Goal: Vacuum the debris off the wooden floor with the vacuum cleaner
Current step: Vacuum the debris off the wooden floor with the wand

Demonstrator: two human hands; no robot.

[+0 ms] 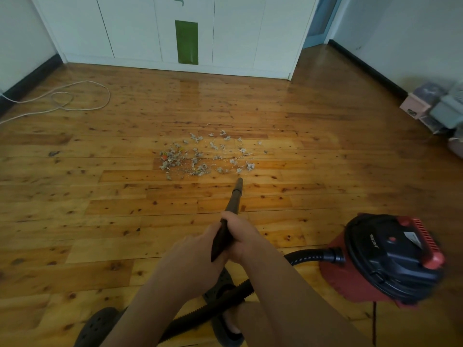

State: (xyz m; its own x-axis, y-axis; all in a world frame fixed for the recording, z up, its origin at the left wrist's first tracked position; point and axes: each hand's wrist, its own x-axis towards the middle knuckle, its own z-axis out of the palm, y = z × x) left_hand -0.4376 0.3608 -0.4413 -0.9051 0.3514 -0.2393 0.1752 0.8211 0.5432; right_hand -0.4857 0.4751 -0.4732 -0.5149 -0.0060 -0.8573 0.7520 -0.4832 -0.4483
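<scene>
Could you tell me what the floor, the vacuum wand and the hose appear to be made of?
The floor looks like knotty wooden planks with a glossy varnish: visible grain, knots and reflections. The wand seems to be dark rigid plastic, matte, though metal cannot be ruled out. The hose appears to be black ribbed flexible plastic, given its corrugations and bend.

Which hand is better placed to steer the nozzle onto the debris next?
Right hand: it grips the wand further forward, nearer the nozzle tip short of the debris. The left hand holds behind.
</scene>
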